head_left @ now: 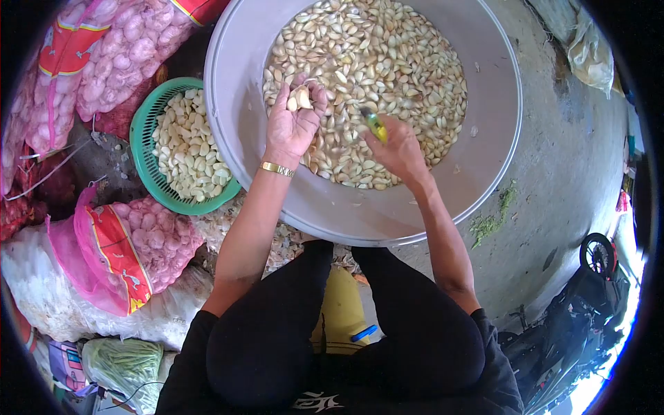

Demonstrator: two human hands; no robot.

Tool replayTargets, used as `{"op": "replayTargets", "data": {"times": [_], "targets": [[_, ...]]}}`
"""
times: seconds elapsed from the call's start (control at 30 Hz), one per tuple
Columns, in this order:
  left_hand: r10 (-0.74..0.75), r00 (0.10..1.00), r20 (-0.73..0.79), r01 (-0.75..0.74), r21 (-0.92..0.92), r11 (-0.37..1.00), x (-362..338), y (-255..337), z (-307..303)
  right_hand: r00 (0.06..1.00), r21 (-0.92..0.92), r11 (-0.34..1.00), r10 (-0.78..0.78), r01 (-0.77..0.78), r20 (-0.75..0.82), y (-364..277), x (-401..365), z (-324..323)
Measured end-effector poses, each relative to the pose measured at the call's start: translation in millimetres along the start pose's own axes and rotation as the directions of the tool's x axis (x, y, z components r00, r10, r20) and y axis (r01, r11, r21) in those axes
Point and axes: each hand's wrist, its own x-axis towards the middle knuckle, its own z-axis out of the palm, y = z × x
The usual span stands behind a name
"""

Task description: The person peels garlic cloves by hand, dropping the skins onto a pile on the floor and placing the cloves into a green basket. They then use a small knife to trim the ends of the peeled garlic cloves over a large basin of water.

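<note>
My left hand (296,124) is palm up over the left side of a large grey tub (235,138), fingers curled around a few pale garlic cloves (302,99). A gold-coloured band circles that wrist. To the right, my right hand (398,146) grips a small knife (377,128) with a yellow-green handle; its short dark tip points up and left, apart from the left hand. Below both hands, many unpeeled garlic cloves (373,62) fill the bottom of the tub, and they look wet.
Left of the tub stands a green basket (140,131) of peeled cloves (190,149). Pink net bags of garlic bulbs (155,238) lie further left. A blue object (364,333) rests on something yellow between my legs. A motorcycle (574,318) stands at lower right.
</note>
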Motion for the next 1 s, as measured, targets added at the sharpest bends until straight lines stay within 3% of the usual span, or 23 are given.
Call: {"op": "replayTargets", "data": {"times": [0.07, 0.13, 0.17, 0.23, 0.3, 0.37, 0.43, 0.5, 0.53, 0.57, 0.6, 0.63, 0.7, 0.83, 0.93, 1.0], "targets": [[-0.019, 1.0, 0.02, 0.018, 0.024, 1.0, -0.6, -0.9, -1.3, 0.999, 0.093, 0.994, 0.051, -0.051, 0.0, -19.2, 1.4, -6.4], [-0.065, 0.997, 0.041, 0.063, 0.037, 0.997, -2.8, -6.2, 1.0, 1.0, 0.512, 0.859, -0.007, 0.016, -0.021, -38.1, 4.1, -0.3], [-0.065, 0.997, 0.039, 0.064, 0.038, 0.997, -4.7, -8.1, 2.9, 1.0, 0.514, 0.858, -0.005, 0.015, -0.02, -46.4, 5.8, 2.8], [-0.079, 0.993, -0.086, 0.1, 0.267, 0.959, -9.7, -11.0, 12.6, 0.983, 0.405, 0.895, -0.164, 0.184, -0.086, -58.6, 8.1, 5.6], [-0.104, 0.988, -0.112, 0.13, 0.25, 0.959, -8.7, -12.0, 16.7, 0.993, 0.412, 0.903, -0.111, 0.118, -0.041, -62.0, 7.2, 0.8], [-0.093, 0.97, -0.227, 0.149, 0.244, 0.958, -14.2, -15.2, 29.9, 0.998, 0.631, 0.775, 0.055, -0.024, -0.03, -57.9, 5.6, -4.9], [-0.099, 0.966, -0.237, 0.144, 0.185, 0.972, -10.0, -12.0, 25.9, 0.996, 0.623, 0.779, 0.093, -0.074, 0.003, -41.3, 4.5, -9.0], [-0.102, 0.963, -0.248, 0.136, 0.126, 0.983, -5.1, -3.0, 16.2, 0.985, 0.27, 0.948, 0.17, -0.166, 0.01, -22.4, 3.2, -9.0], [-0.119, 0.99, -0.072, 0.124, 0.076, 0.989, -2.4, 4.9, 5.7, 0.998, 0.174, 0.983, -0.045, 0.053, -0.051, 2.3, 1.9, 3.1], [-0.124, 0.986, 0.108, 0.122, 0.024, 0.992, -1.8, 11.1, -0.2, 0.998, 0.174, 0.983, -0.046, 0.054, -0.05, 12.4, -1.0, 12.8], [-0.05, 0.999, 0.012, 0.048, 0.091, 0.995, -3.1, 15.9, 6.2, 0.993, 0.015, 0.995, -0.103, 0.102, 0.05, 15.1, -4.2, 17.9], [-0.049, 0.999, 0.012, 0.048, 0.091, 0.995, -6.5, 20.1, 7.9, 0.977, -0.137, 0.977, -0.141, 0.163, 0.157, 18.5, -7.5, 21.6], [-0.033, 0.992, 0.125, 0.011, 0.173, 0.985, -15.0, 27.3, 10.1, 0.975, -0.094, 0.987, -0.114, 0.134, 0.192, 18.5, -13.4, 34.9], [0.037, 0.996, -0.081, -0.002, 0.394, 0.919, -22.9, 31.7, 11.4, 0.964, -0.046, 0.988, -0.136, 0.15, 0.227, 18.5, -11.1, 70.2], [0.058, 0.991, -0.122, -0.021, 0.285, 0.958, -25.8, 32.3, 11.3, 0.961, -0.056, 0.982, -0.164, 0.18, 0.221, 10.2, -7.0, 91.9], [0.06, 0.993, -0.105, -0.03, 0.27, 0.963, -25.7, 32.9, 10.8, 0.963, -0.15, 0.979, -0.1, 0.14, 0.248, 7.1, -6.8, 104.2]]}}
